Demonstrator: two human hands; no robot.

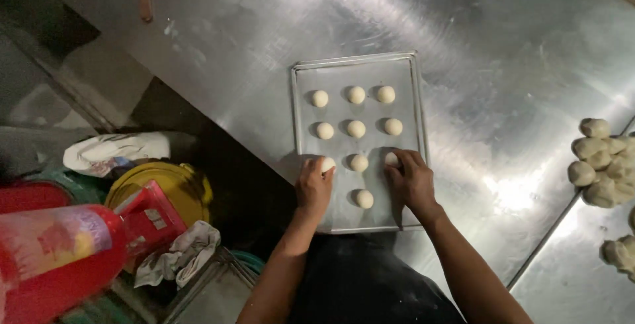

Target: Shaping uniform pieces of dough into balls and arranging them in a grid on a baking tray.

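Left hand [313, 185] and right hand [411, 180] each cup a dough ball [328, 164] on the baking tray [357, 72], third row; loose dough pieces [598, 165] lie well right of it.

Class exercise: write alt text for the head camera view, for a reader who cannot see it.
Both hands, left hand and right hand, each set a dough ball on a metal baking tray holding ten, on a steel table. More dough pieces lie right.

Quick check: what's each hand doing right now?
Left hand: closed on a dough ball on the baking tray.
Right hand: closed on another dough ball.
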